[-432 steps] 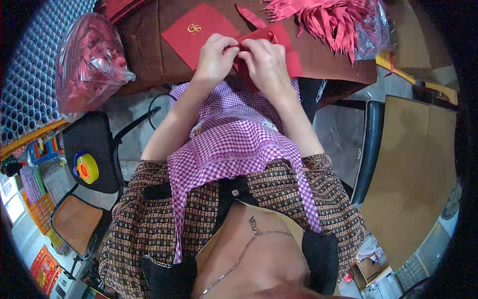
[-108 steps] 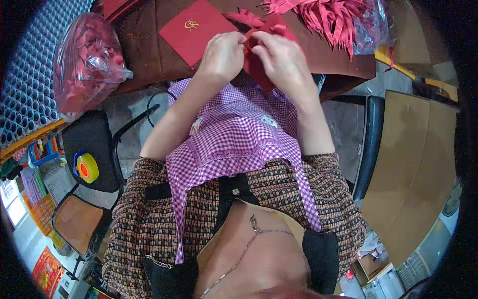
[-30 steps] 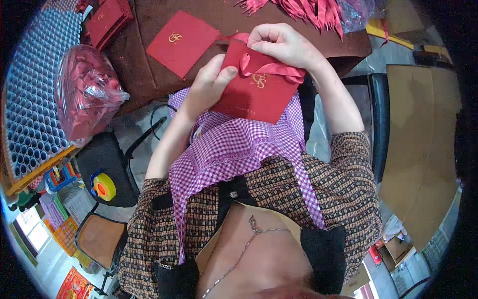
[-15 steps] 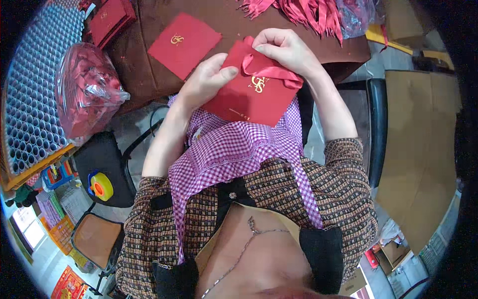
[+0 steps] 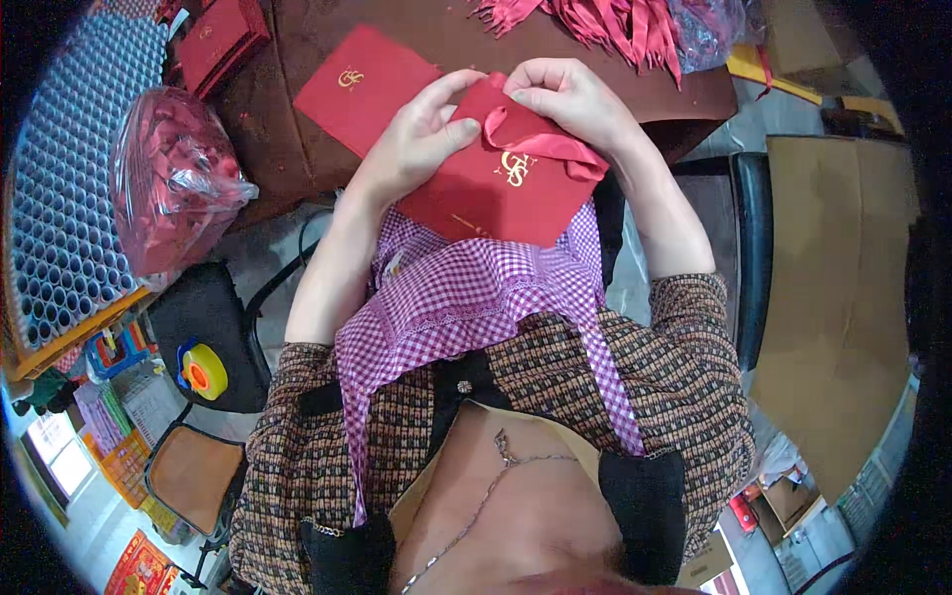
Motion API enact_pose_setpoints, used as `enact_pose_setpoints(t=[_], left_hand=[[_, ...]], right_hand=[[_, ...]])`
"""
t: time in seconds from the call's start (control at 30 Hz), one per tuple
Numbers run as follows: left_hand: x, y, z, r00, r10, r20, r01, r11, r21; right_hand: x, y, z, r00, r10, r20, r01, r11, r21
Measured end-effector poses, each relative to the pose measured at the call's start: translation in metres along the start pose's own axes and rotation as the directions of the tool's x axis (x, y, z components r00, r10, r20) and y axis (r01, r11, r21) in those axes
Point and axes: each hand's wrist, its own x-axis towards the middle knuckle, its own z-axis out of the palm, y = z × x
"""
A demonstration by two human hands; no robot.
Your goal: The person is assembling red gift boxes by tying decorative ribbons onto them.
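Observation:
A flat red gift bag [image 5: 476, 203] with a gold emblem rests against my checked apron at the table's edge. My left hand [image 5: 418, 139] grips its upper left side, thumb on the front face and fingers reaching to the top edge. At that top edge, my right hand [image 5: 570, 99] pinches a coral-red satin ribbon [image 5: 550, 149], its fingertips closed beside the bag. The rest of the ribbon loops down over the front to the right side. Fingers hide what lies behind the top edge. Another flat red bag [image 5: 347, 84] lies on the table, partly behind my left hand.
Loose ribbons [image 5: 615, 30] lie at the table's far side, beside a clear plastic bag [image 5: 706, 35]. Red boxes or bags are stacked [image 5: 220, 45] at far left. A plastic-wrapped red bundle [image 5: 178, 178] sits nearer. Brown cardboard [image 5: 833, 297] stands at right.
My left hand has slid up and right, its fingers now at the bag's top edge near my right hand. The bag has shifted up slightly. My right hand keeps its pinch.

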Motion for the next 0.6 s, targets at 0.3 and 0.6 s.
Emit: enact_pose_setpoints(t=[0.3, 0.6], left_hand=[[-0.013, -0.001, 0.001, 0.996, -0.082, 0.021, 0.083, 0.994, -0.067], [-0.005, 0.003, 0.0, 0.999, -0.019, -0.044, 0.017, 0.999, -0.04]], right_hand=[[0.017, 0.057, -0.068, 0.916, -0.067, -0.396, 0.167, 0.961, 0.222], [0.044, 0.014, -0.071, 0.864, -0.154, -0.479, 0.232, 0.967, 0.108]])
